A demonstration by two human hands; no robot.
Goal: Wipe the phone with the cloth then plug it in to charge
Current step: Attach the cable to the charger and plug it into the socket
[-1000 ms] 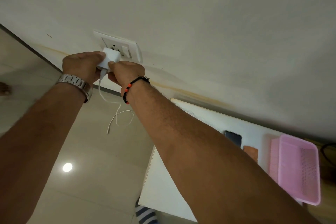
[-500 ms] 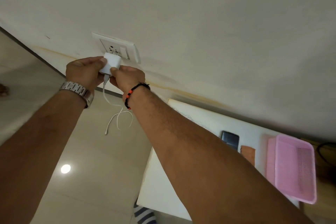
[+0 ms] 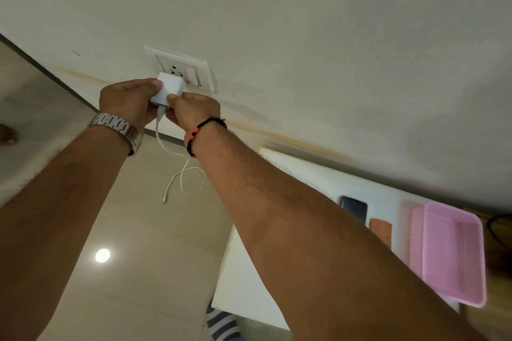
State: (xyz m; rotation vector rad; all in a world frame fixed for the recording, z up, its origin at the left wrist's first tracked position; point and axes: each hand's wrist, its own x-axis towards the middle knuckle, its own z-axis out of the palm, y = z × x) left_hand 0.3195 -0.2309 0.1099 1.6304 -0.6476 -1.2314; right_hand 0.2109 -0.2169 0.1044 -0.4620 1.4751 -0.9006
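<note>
Head view: both hands are gripping a small white charger block (image 3: 168,88), smooth plastic w/ rounded corners, right at the wall socket plate (image 3: 180,69). Left hand (image 3: 128,99) is curling round the block's left side, thumb pressing its top edge; right hand (image 3: 194,109) is pinching the lower right corner w/ thumb and fingers. Block's prong end is pointing up into the socket, cable end pointing back toward the wrists; can't tell if the prongs are fully seated. A thin white cable (image 3: 182,171) is hanging from the block's underside, looping once, its free plug end dangling over the glossy beige floor tiles.

Phone (image 3: 354,209), flat dark glassy rectangle, is lying face up on the white table (image 3: 243,271), well apart from the hands, its long axis running roughly toward the wall. Just beside it, an orange-brown cloth (image 3: 382,230), soft-looking, is lying flat. Next over, a pink plastic basket (image 3: 454,255) w/ mesh-perforated bottom is sitting near the table's edge. Metal link watch (image 3: 117,126) on left wrist, black-and-orange bead band (image 3: 199,133) on right.
</note>
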